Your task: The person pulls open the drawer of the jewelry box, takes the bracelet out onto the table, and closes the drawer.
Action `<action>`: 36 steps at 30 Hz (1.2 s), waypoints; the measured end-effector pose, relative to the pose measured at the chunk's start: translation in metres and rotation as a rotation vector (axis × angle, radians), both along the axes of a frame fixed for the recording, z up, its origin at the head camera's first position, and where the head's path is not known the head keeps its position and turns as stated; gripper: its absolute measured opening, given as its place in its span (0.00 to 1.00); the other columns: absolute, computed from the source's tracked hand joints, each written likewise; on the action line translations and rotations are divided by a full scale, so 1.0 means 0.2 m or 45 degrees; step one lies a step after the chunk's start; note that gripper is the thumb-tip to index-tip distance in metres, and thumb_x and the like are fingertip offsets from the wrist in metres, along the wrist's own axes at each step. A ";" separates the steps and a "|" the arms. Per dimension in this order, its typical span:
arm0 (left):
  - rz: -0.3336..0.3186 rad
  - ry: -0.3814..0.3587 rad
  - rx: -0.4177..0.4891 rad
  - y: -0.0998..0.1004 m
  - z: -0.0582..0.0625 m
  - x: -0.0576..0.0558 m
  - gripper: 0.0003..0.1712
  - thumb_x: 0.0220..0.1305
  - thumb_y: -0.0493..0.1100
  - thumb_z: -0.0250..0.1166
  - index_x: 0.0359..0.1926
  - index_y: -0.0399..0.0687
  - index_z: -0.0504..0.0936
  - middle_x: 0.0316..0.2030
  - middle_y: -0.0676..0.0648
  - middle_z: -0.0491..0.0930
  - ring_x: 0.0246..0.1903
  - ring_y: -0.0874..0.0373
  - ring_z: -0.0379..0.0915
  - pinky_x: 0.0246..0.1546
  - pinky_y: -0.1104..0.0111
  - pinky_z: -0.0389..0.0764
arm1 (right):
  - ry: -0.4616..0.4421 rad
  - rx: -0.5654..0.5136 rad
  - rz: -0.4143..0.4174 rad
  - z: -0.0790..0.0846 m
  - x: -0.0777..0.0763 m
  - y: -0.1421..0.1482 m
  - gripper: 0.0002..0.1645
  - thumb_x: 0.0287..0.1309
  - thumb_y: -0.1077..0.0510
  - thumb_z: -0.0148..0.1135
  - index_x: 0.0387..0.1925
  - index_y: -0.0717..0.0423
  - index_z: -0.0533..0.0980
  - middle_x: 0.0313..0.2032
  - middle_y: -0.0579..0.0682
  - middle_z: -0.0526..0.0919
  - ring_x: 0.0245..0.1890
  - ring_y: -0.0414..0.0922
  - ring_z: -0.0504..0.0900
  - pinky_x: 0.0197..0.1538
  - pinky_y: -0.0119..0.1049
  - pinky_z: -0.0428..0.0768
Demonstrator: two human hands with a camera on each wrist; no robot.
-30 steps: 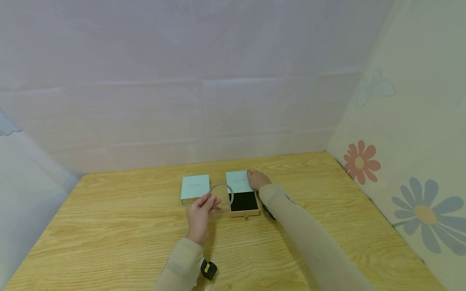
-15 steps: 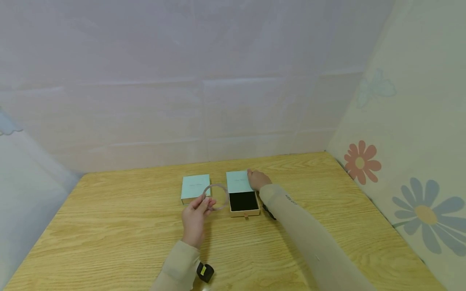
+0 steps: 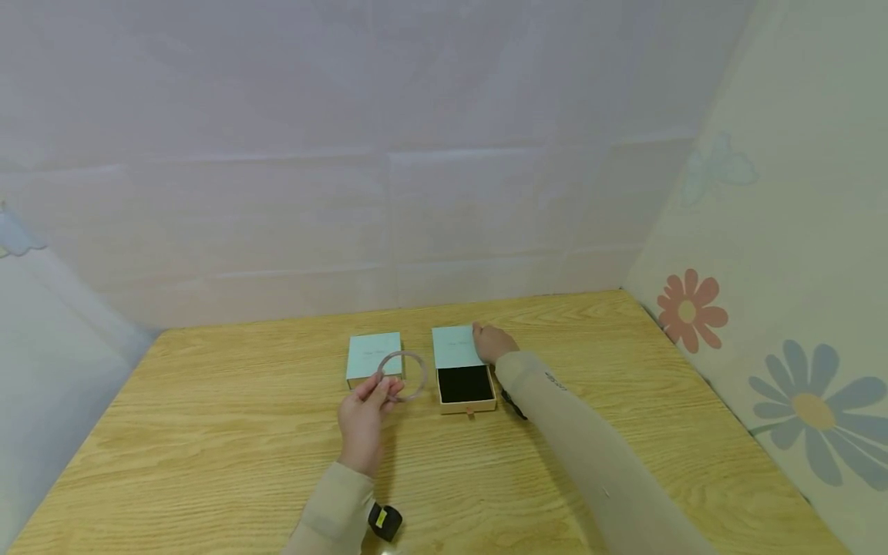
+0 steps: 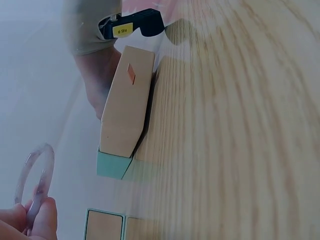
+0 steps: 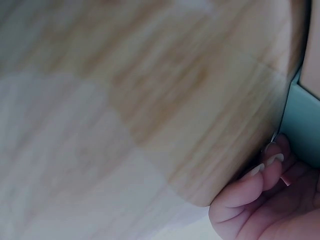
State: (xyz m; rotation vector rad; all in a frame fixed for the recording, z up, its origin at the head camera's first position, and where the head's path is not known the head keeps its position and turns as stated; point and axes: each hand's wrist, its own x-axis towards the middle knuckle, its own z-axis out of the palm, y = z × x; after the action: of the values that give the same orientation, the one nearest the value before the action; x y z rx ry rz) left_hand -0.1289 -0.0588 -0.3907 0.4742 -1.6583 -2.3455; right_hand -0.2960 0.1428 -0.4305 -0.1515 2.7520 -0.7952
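My left hand [image 3: 362,424] pinches a translucent, pale purplish bangle [image 3: 425,374] between thumb and fingers, raised over the table. The bangle [image 4: 49,167] stands roughly upright at the left of the left wrist view. To its right lies a light blue slide-out gift box [image 3: 454,347] with its drawer [image 3: 458,409] pulled out towards me. Black padding lines the drawer, and a small pull tab [image 4: 131,74] sits on its beige front. My right hand [image 3: 492,343] grips the blue sleeve at its right side near the back, fingers curled against the box wall [image 5: 305,125].
A second light blue box [image 3: 371,351], closed, lies left of the first, partly behind the bangle in the head view. Both rest on a wood-grain table [image 3: 208,447]. A pale cloth wall [image 3: 291,231] stands behind, and a flower-printed one [image 3: 763,308] at the right.
My left hand has drawn left with the bangle, away from the open drawer and across the front of the closed box. My right hand stays on the box sleeve.
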 end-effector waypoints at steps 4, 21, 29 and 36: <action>0.016 -0.001 -0.003 -0.01 0.01 0.01 0.21 0.70 0.31 0.56 0.59 0.19 0.68 0.36 0.44 0.85 0.33 0.64 0.83 0.36 0.75 0.82 | 0.006 0.001 0.011 0.00 0.00 0.00 0.40 0.78 0.45 0.22 0.11 0.54 0.64 0.12 0.49 0.60 0.14 0.44 0.59 0.38 0.44 0.73; 0.079 -0.018 0.031 -0.08 0.01 0.03 0.21 0.71 0.30 0.55 0.59 0.18 0.66 0.34 0.47 0.83 0.33 0.63 0.83 0.42 0.71 0.82 | 0.024 0.006 -0.010 0.00 0.01 0.00 0.40 0.78 0.46 0.23 0.15 0.57 0.70 0.17 0.53 0.67 0.18 0.46 0.64 0.42 0.46 0.74; 0.102 0.004 0.049 -0.09 0.01 0.04 0.22 0.70 0.30 0.56 0.59 0.18 0.66 0.31 0.49 0.84 0.31 0.64 0.83 0.38 0.74 0.82 | 0.015 0.005 -0.013 -0.02 0.00 0.00 0.39 0.78 0.45 0.23 0.12 0.55 0.65 0.14 0.50 0.63 0.16 0.45 0.61 0.40 0.45 0.74; 0.131 -0.002 0.044 -0.12 0.01 0.04 0.21 0.70 0.30 0.55 0.58 0.18 0.66 0.30 0.50 0.83 0.32 0.65 0.83 0.37 0.76 0.81 | 0.006 0.005 -0.018 0.00 0.01 0.01 0.39 0.78 0.45 0.23 0.12 0.54 0.63 0.13 0.49 0.61 0.15 0.44 0.60 0.40 0.45 0.74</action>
State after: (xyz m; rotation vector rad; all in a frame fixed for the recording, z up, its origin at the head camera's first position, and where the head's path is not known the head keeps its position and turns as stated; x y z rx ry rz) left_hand -0.1203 -0.0828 -0.3888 0.5541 -1.5573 -2.3036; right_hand -0.2936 0.1440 -0.4311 -0.1337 2.7613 -0.7945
